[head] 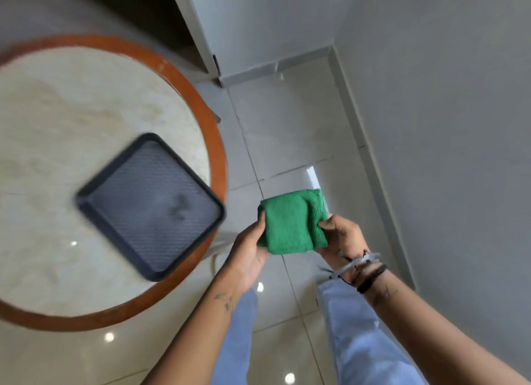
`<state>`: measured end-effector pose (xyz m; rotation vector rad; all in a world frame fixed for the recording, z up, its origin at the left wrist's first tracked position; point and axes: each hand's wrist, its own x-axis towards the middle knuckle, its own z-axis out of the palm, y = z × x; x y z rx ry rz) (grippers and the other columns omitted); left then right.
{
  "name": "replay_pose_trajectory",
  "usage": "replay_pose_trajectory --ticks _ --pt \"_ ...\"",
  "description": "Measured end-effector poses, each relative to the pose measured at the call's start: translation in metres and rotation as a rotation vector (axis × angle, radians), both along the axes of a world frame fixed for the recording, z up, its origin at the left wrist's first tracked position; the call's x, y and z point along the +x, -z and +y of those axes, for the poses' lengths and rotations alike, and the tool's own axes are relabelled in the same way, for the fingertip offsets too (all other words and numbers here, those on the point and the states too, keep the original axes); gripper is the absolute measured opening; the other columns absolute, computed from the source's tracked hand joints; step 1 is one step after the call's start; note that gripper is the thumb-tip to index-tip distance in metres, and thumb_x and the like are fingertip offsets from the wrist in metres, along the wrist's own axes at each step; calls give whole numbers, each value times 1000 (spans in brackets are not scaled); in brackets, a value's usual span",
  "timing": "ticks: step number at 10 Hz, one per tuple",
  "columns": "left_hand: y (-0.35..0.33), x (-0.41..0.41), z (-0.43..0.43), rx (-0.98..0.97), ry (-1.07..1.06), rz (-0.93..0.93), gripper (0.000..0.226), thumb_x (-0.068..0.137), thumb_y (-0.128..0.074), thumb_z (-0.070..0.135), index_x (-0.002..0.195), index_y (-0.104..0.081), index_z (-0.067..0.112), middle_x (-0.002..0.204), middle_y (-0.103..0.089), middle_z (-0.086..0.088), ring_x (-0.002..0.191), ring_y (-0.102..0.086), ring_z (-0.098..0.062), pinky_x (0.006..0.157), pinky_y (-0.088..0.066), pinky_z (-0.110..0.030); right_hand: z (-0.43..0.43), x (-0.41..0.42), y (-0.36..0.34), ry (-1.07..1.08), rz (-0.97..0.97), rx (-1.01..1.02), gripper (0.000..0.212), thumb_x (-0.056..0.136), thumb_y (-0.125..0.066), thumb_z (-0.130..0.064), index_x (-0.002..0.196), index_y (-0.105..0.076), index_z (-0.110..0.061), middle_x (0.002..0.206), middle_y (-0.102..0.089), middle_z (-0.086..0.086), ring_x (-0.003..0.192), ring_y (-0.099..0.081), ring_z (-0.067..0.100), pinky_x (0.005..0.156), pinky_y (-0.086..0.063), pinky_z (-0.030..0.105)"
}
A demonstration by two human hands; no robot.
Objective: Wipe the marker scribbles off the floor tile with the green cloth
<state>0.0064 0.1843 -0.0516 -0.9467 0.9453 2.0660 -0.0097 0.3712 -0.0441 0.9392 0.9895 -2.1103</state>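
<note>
A folded green cloth (291,222) is held in front of me above the floor, gripped from both sides. My left hand (250,246) clasps its left edge with fingers wrapped under it. My right hand (342,235) pinches its right edge, bracelets on the wrist. Below lie glossy pale floor tiles (287,131). No marker scribbles show on the tiles I can see; part of the floor is hidden behind the cloth, my arms and my legs.
A round table (212,143) with a brown wooden rim and pale stone top stands at left, carrying a dark mesh tray (86,196). White walls (431,97) close off the right and far sides. My legs in light jeans (353,335) stand below.
</note>
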Motion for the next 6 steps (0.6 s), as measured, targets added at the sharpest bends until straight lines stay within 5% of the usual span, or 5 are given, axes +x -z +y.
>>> replay_pose_trajectory --ticks 1,3,6 --pt "-63 3 -53 -106 -18 112 56 88 -54 47 130 -60 9 132 -65 -13 124 -60 -23 104 -48 -42 -47 -15 -64 -279 160 118 28 78 -64 -18 103 -69 -8 100 -76 11 92 -72 27 80 -58 43" --pt "-73 13 -135 -689 -33 78 18 82 -75 15 99 -74 8 98 -77 -18 93 -72 -32 91 -57 -49 -166 -36 -68 -790 512 805 25 75 -74 -3 100 -67 -6 100 -71 17 91 -67 32 81 -55 38" --pt "-54 3 -158 -1178 286 -197 45 80 -73 44 100 -70 4 103 -74 -16 95 -69 -36 75 -54 -37 -230 -40 -43 -1242 725 1432 36 82 -53 -8 119 -55 -11 118 -61 14 108 -54 36 81 -51 42"
